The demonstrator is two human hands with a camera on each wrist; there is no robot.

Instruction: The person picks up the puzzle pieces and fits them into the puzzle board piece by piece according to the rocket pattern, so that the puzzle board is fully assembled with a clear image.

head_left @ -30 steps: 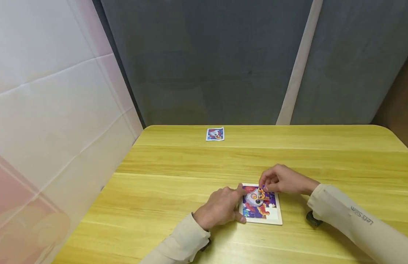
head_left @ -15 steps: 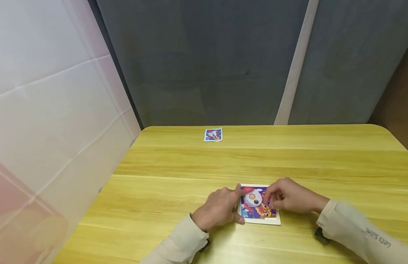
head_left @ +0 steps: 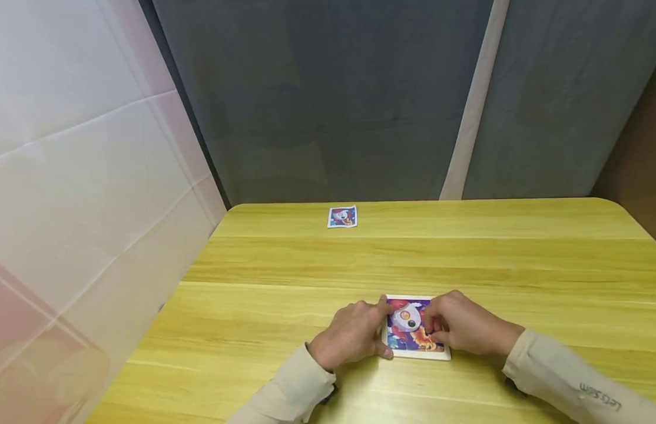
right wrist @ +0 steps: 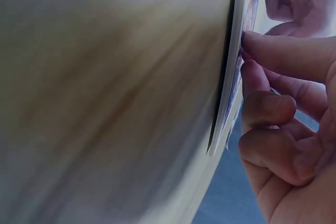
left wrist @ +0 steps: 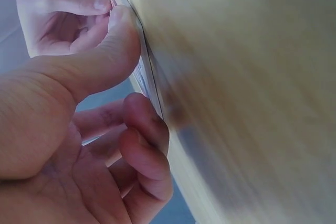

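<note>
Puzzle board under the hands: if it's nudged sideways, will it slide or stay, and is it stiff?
The puzzle board looks thin, flat and probably stiff and light; the right wrist view shows a straight edge. On the smooth wooden table it would likely slide easily, which may be why the left hand braces its edge. Loose pieces could pop out if tilted.

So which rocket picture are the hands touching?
The near one, the puzzle in its white frame; left hand and right hand touch it. The small card lies far off, untouched.
</note>
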